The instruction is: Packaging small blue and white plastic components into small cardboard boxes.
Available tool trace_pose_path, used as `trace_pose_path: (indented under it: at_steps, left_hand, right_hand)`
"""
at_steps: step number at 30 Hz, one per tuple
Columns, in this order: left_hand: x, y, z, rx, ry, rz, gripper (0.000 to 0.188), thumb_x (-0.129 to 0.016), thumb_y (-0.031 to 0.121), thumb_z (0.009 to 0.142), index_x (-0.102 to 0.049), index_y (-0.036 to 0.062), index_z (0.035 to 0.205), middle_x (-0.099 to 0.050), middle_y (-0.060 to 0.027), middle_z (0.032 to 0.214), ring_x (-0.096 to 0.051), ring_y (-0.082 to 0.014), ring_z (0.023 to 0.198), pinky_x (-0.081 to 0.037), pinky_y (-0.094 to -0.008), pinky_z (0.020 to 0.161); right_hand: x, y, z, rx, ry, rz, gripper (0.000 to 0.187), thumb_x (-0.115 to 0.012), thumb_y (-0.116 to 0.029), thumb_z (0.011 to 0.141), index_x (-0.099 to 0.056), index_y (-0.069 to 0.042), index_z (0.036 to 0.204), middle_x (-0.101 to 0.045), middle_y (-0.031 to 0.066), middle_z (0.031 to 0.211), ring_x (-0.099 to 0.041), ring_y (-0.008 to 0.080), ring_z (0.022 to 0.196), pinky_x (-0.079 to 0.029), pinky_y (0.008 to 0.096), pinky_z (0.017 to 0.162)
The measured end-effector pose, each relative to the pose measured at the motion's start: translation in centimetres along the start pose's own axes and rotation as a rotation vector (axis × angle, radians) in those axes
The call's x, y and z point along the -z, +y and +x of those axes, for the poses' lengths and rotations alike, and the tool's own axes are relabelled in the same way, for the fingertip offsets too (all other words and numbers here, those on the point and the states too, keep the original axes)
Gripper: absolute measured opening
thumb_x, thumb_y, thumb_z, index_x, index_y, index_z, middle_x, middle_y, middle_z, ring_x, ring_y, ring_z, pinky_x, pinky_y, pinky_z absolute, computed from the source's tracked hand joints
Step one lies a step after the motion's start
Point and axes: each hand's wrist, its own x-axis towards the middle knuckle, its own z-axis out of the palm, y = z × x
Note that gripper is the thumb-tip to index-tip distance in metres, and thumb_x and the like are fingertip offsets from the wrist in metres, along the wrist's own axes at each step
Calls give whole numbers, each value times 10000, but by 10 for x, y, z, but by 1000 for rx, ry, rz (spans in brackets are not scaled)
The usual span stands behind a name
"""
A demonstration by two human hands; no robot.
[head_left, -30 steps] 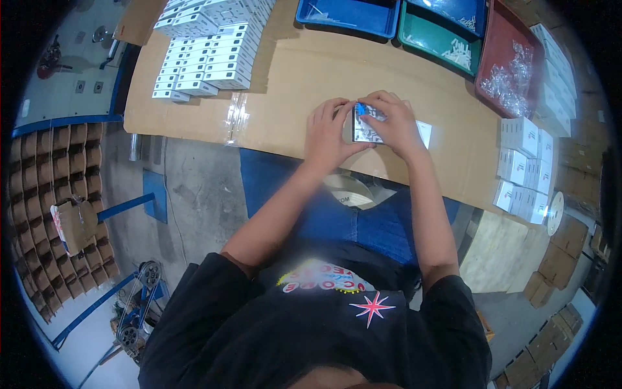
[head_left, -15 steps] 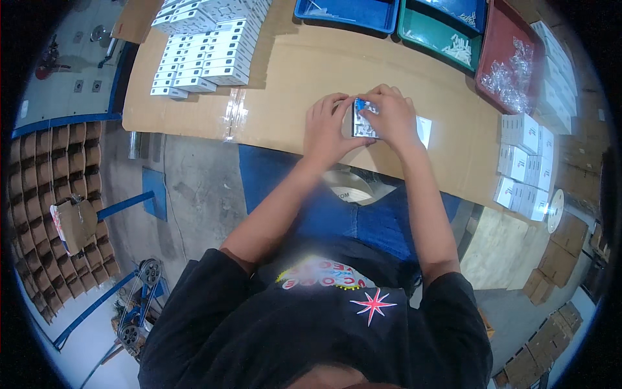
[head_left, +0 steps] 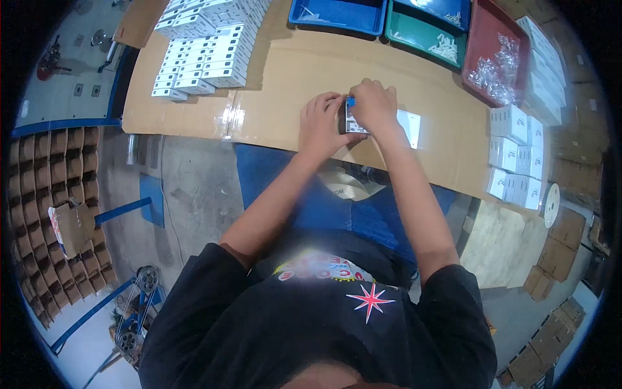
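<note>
A small open box (head_left: 350, 126) with a dark left edge and a white-and-grey patterned inside sits on the cardboard-covered table in front of me. My left hand (head_left: 319, 126) grips it from the left, its thumb along the near edge and its fingers toward the far corner. Bent over the box is my right hand (head_left: 375, 106), fingers drawn together and reaching into it; what they hold, if anything, is hidden. A small blue piece (head_left: 351, 102) shows at the box's far end, beside the right fingertips. A flat white panel (head_left: 409, 127) lies right of the box, partly behind my right wrist.
Stacked white boxes (head_left: 201, 65) stand at the far left, and more white boxes (head_left: 516, 155) at the right edge. Along the back are a blue tray (head_left: 337, 26), a green tray (head_left: 414, 45) with white pieces, and a red tray (head_left: 476, 39) with clear plastic packets.
My right hand has shifted over the box, closing its fingers further and covering more of the inside. My left hand keeps its hold. The whole view has moved slightly.
</note>
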Motion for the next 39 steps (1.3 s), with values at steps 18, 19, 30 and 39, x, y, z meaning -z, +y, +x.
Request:
trace_pose_path:
  at_steps: [18, 19, 30, 39]
  left_hand:
    - [4, -4, -1, -1, -22, -26, 871, -895, 479, 662, -577, 117, 1388, -538, -105, 1375, -463, -311, 1326, -338, -474, 1129]
    - [4, -3, -1, -11, -15, -38, 869, -898, 475, 660, -576, 119, 1384, -539, -101, 1374, -463, -311, 1327, -336, -478, 1130]
    - [8, -2, -2, -11, -31, -89, 870, -901, 478, 654, -573, 131, 1381, -587, -95, 1367, -456, -324, 1343, -314, -485, 1143]
    - [-1, 9, -7, 275, -82, -1130, 966, -816, 34, 810, -167, 93, 1524, -580, -205, 1341, -594, -285, 1260, -497, -434, 1066]
  right_hand:
    - [-23, 119, -89, -529, 102, 689, 425, -825, -359, 830, -685, 19, 967, -705, 120, 939, -684, 214, 868, -548, 370, 751]
    - [-24, 120, -90, -504, 98, 949, 369, -802, -307, 854, -682, 13, 992, -701, 103, 957, -680, 192, 894, -547, 348, 762]
    - [11, 76, -98, -587, 129, 1828, 466, -531, -237, 957, -540, 28, 1340, -692, 179, 1184, -693, 277, 1028, -555, 397, 900]
    - [19, 79, -95, -319, 33, 2026, 647, -382, -463, 1038, -483, 32, 1442, -675, 255, 1256, -698, 293, 1023, -552, 395, 903]
